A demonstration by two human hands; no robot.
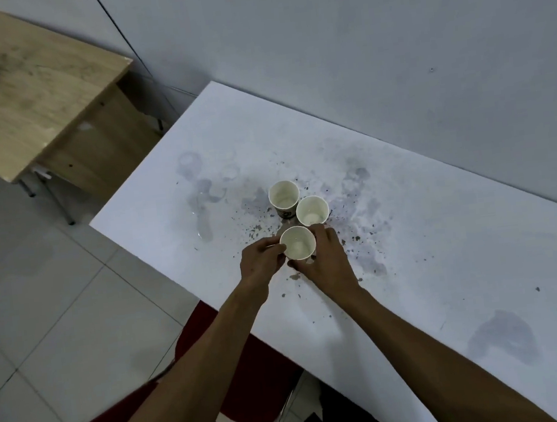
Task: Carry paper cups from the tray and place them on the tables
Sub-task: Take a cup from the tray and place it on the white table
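Three round white paper cups cluster upright mid-surface on the stained, speckled white table point(410, 231). Left hand point(258, 261) and right hand point(327, 264) both curl around the nearest cup point(297, 243), close to the table's near edge.

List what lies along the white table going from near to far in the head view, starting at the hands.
Left hand and right hand, both gripping the nearest paper cup → right-hand cup → farthest cup → wall. All three cups stand upright on the stained white table.
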